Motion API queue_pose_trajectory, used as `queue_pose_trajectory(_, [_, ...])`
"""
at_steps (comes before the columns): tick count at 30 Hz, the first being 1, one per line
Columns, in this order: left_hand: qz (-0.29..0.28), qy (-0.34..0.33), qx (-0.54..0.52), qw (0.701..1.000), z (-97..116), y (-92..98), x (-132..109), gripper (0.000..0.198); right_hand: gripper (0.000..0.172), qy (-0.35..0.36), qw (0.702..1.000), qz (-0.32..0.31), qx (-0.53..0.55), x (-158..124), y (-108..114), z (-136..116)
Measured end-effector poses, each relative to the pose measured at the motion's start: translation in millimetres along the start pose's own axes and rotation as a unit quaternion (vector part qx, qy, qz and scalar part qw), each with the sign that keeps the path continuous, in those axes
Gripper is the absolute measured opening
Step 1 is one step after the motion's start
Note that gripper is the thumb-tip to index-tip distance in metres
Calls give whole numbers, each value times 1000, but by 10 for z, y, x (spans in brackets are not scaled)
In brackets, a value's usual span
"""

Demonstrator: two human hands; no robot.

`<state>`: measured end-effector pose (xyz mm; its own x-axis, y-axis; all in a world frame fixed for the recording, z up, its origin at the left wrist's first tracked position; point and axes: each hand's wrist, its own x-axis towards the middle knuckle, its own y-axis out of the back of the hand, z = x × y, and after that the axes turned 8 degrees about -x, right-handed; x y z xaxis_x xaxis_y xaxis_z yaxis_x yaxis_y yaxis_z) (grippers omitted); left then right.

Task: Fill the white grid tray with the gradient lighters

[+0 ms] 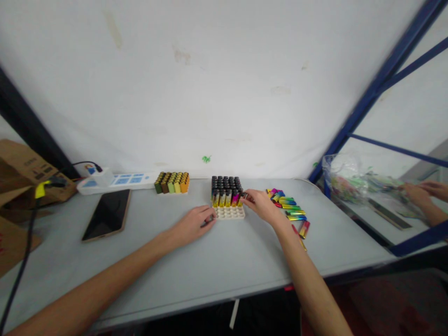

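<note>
In the middle of the table is a white tray with round holes (229, 213). Lighters with black tops (226, 182) stand upright in its back rows, the front ones with shiny yellow and magenta bodies; bare holes show along the near side. My left hand (196, 224) is curled against the tray's left front corner, its fingertips on the edge. A dark patch under those fingers is unclear. My right hand (261, 204) pinches a lighter (241, 199) at the right end of the front lighter row; the fingers partly hide it.
Shiny multicoloured lighter-sized pieces (289, 205) lie loose at right. A second block of green-to-orange pieces (172, 182) stands near the wall, beside a power strip (133, 179) and phone (107, 214). Brown paper bags (31, 172) are at left. Beyond the blue frame (371, 100), another person's hands (420, 193) show.
</note>
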<state>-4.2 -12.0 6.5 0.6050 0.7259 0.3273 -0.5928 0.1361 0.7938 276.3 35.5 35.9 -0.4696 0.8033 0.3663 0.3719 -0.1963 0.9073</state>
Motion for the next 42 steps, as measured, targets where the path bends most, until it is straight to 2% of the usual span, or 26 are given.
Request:
queue_pose_trajectory(4, [1,1,-4,1000,-24,-4,-2,16,18,-18,999,-13,-41,-20,-56,-16])
queue_pose_trajectory(8, [0,3,-13,1000,-44,-4,1,18,23,-7,999,-44,-12,-80,21,69])
queue_pose_trajectory(11, [-5,6,-14,1000,-40,1,6,21,25,-49,998,14,-36,-139,119,280])
queue_pose_trajectory(15, [-10,11,-17,1000,-30,-1,6,22,32,-172,974,97,-114,-234,94,647])
queue_pose_trajectory(17, [-7,13,-18,1000,-31,-6,4,21,38,-212,965,72,-134,-276,15,771])
queue_pose_trajectory(20, [-2,11,-18,1000,-36,-10,1,21,39,-200,970,3,-136,-310,-63,835])
queue_pose_trajectory(23, [-6,10,-17,1000,-36,-4,0,20,38,-167,979,-32,-116,-310,-26,803])
queue_pose_trajectory(26, [-10,10,-16,1000,-30,4,-2,21,44,-167,980,-42,-104,-295,63,737])
queue_pose_trajectory(30, [-1,4,-14,1000,-20,9,-3,20,55,-145,987,19,-66,-276,124,621])
queue_pose_trajectory(34, [1,-1,-11,1000,-7,14,-2,19,47,-68,992,92,53,-247,138,454])
queue_pose_trajectory(37, [1,-2,-8,1000,-6,15,-1,18,42,-40,986,99,130,-235,163,308])
queue_pose_trajectory(42, [-2,-6,-15,1000,-18,15,-5,16,48,-10,976,89,196,-220,229,101])
